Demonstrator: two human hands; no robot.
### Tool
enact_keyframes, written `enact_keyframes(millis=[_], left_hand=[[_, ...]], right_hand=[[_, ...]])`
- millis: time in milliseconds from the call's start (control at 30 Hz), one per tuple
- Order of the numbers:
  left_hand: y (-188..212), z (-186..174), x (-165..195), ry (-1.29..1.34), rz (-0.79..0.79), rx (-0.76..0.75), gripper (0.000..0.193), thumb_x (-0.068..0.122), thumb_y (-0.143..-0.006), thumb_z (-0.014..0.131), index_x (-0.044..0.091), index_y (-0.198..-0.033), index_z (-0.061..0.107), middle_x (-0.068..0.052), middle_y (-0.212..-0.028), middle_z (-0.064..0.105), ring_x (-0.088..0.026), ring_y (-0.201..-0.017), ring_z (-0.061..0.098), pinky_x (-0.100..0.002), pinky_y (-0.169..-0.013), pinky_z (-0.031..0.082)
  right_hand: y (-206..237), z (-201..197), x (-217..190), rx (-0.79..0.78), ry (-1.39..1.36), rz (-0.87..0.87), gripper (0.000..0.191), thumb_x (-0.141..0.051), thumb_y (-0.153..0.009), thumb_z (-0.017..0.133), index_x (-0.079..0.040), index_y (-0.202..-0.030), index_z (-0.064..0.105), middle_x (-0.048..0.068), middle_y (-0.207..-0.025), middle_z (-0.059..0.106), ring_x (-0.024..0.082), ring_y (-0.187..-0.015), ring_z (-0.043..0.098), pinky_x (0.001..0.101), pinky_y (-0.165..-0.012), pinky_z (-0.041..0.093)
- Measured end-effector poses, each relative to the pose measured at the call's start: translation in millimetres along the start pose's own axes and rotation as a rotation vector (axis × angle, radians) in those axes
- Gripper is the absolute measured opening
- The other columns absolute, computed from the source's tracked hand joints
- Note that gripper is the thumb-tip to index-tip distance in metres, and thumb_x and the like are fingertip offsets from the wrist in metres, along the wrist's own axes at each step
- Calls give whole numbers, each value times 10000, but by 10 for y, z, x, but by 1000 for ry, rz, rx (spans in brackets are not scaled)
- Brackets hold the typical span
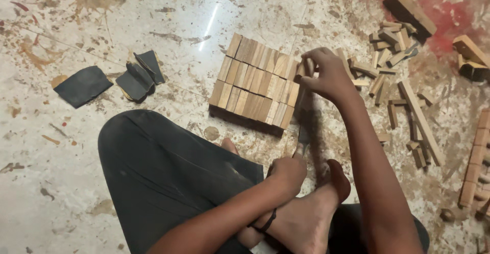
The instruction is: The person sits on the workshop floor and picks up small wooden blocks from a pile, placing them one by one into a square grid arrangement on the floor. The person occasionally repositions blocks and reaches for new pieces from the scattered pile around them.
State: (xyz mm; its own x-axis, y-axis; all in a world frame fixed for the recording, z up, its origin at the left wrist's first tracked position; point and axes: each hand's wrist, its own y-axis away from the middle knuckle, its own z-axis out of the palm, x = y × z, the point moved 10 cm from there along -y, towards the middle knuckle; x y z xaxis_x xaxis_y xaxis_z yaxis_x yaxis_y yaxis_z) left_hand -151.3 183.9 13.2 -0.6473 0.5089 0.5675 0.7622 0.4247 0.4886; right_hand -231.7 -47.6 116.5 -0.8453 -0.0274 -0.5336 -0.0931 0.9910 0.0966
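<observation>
I see the block (302,69), a small wooden piece, pinched in the fingertips of my right hand (326,75) just at the right edge of the block stack (255,83) on the floor (76,182). It looks light, stiff and dry, unlikely to slip or break; I judge the best hold is across its 2 long faces, near the middle. My left hand (288,171) is closed around a blade (303,136), whose thin metal runs up toward the block; I would keep fingers off its edge. The stack lies in 2 tight rows. To the right, loose offcuts (390,50) and a long strip (421,121) are scattered, with another row of blocks (474,162) at the frame edge. To the left lie 3 dark sandpaper sheets (81,84). My foot (306,218) rests below the left hand.
</observation>
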Motion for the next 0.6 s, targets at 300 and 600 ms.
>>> enact_keyframes(millis=[300,600], left_hand=[[-6,-21,43,-51,20,-14,426,138,-842,769,-49,-1218,695,-215,-1212,681,-354,-932,769,-483,-620,625],[-131,68,47,-80,25,42,499,147,-802,772,-50,-1247,661,-260,-1423,519,-367,-909,764,-509,-549,639]], right_hand=[[-44,150,-21,-85,-155,36,584,-117,-788,719,-62,-1364,640,134,-1250,637,243,-1113,636,363,-911,553],[-100,224,78,-49,-136,29,622,40,-827,533,-51,-1440,583,154,-1214,692,237,-1138,660,357,-961,551]])
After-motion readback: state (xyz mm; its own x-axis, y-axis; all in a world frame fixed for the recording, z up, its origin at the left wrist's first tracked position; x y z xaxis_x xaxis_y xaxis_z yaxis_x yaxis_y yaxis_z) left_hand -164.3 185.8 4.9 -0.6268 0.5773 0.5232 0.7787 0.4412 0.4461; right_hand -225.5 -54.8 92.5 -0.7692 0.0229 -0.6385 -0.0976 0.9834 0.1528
